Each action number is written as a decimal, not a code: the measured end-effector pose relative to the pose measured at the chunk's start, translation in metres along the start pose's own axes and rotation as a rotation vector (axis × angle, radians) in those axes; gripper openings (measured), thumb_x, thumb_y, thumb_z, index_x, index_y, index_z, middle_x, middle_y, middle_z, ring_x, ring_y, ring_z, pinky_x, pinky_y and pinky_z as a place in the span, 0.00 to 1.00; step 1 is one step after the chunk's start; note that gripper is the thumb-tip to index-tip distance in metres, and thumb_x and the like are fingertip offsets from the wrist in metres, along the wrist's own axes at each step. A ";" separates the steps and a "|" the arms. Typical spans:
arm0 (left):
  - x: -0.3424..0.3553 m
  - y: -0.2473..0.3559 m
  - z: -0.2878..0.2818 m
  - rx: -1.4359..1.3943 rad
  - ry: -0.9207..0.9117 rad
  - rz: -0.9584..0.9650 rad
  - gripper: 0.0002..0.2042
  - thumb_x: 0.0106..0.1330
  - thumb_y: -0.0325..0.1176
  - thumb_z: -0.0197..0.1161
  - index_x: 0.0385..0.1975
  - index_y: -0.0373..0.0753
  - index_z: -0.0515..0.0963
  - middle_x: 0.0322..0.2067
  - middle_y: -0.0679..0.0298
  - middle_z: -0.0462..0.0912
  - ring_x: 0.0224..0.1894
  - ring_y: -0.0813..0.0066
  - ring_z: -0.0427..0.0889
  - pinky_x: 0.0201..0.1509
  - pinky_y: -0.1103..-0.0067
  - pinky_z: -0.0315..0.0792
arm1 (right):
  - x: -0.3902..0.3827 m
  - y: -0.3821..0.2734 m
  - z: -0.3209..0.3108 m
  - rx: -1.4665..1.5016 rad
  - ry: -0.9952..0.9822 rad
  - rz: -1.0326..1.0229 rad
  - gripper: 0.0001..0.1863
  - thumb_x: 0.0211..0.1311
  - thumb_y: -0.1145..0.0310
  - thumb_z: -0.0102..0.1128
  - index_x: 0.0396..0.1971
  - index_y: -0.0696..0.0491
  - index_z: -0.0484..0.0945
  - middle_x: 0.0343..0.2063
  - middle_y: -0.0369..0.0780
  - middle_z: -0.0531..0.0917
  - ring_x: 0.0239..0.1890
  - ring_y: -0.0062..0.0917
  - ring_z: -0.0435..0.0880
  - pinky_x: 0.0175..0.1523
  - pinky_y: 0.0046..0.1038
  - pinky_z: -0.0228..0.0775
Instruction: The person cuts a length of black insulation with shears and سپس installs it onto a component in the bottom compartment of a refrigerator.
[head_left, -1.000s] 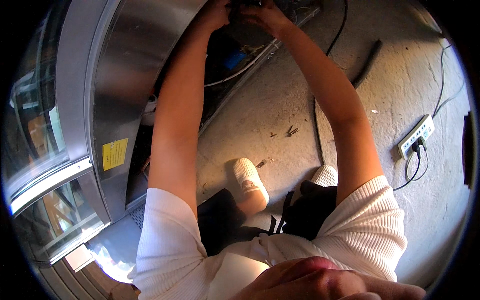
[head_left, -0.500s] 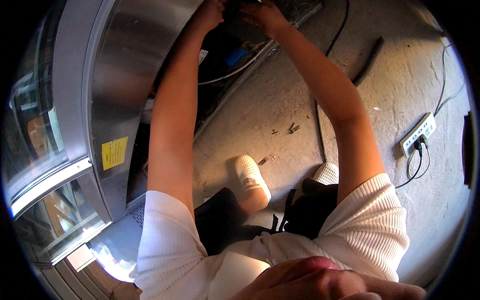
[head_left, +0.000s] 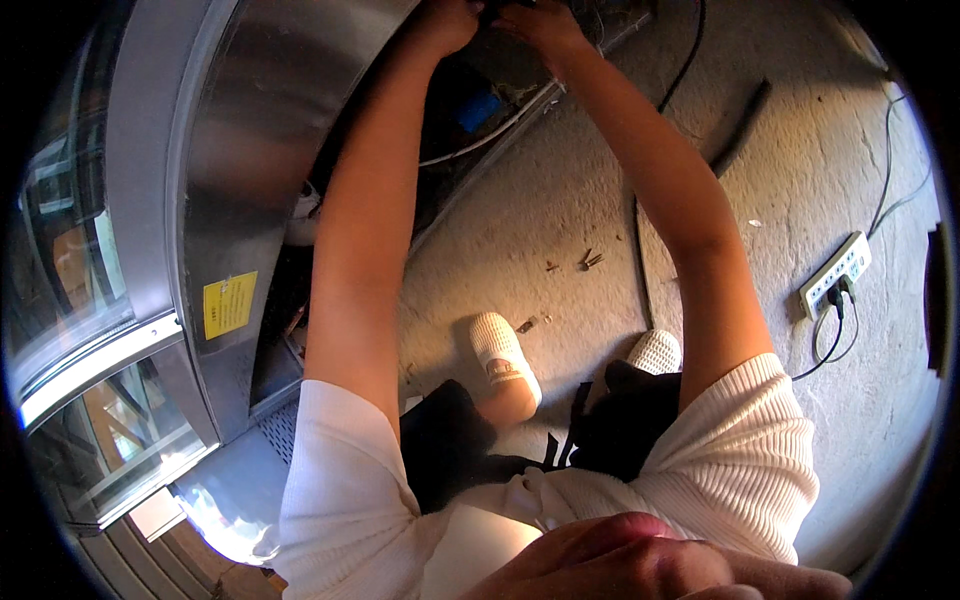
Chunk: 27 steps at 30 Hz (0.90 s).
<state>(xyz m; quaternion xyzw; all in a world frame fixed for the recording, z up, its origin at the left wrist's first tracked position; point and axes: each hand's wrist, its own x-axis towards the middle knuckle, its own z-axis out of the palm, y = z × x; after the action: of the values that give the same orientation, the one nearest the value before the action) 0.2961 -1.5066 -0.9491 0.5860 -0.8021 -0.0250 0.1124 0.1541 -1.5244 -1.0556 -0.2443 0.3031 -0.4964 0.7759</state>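
Observation:
Both my arms stretch forward into the dark open base of a metal cabinet point(head_left: 290, 95), and the picture's top edge cuts off part of each hand. My left hand point(head_left: 452, 24) is closed, its fingers curled in; what they hold is hidden in shadow. Close to its right, my right hand point(head_left: 540, 26) has bent fingers drawn together toward the left one, around something too dark to name. Below the hands, inside the base, lie a blue part point(head_left: 478, 111) and a pale cable point(head_left: 487, 138) along the opening's edge.
Several screws point(head_left: 590, 261) lie on the concrete floor point(head_left: 520, 235) ahead of my shoes point(head_left: 497, 345). A black tube point(head_left: 742, 130) and a dark cord point(head_left: 640, 260) lie to the right. Further right is a white power strip point(head_left: 836, 276) with plugs in it. Glass panels point(head_left: 70, 230) stand at left.
My left forearm and hand have shifted right, closer to the right hand. My right hand has moved slightly right and stays inside the cabinet base.

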 end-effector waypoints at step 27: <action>0.025 -0.059 0.046 0.140 -0.103 -0.168 0.22 0.73 0.43 0.43 0.56 0.34 0.71 0.57 0.46 0.71 0.60 0.47 0.69 0.65 0.63 0.62 | 0.036 -0.011 -0.031 -1.099 0.189 -0.634 0.14 0.57 0.67 0.56 0.43 0.54 0.80 0.29 0.48 0.82 0.30 0.39 0.83 0.33 0.39 0.75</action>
<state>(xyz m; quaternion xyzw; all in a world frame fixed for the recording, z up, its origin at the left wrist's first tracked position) 0.3344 -1.5529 -1.0001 0.6554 -0.7548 -0.0082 0.0273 0.1368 -1.5642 -1.0786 -0.6395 0.4934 -0.4934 0.3228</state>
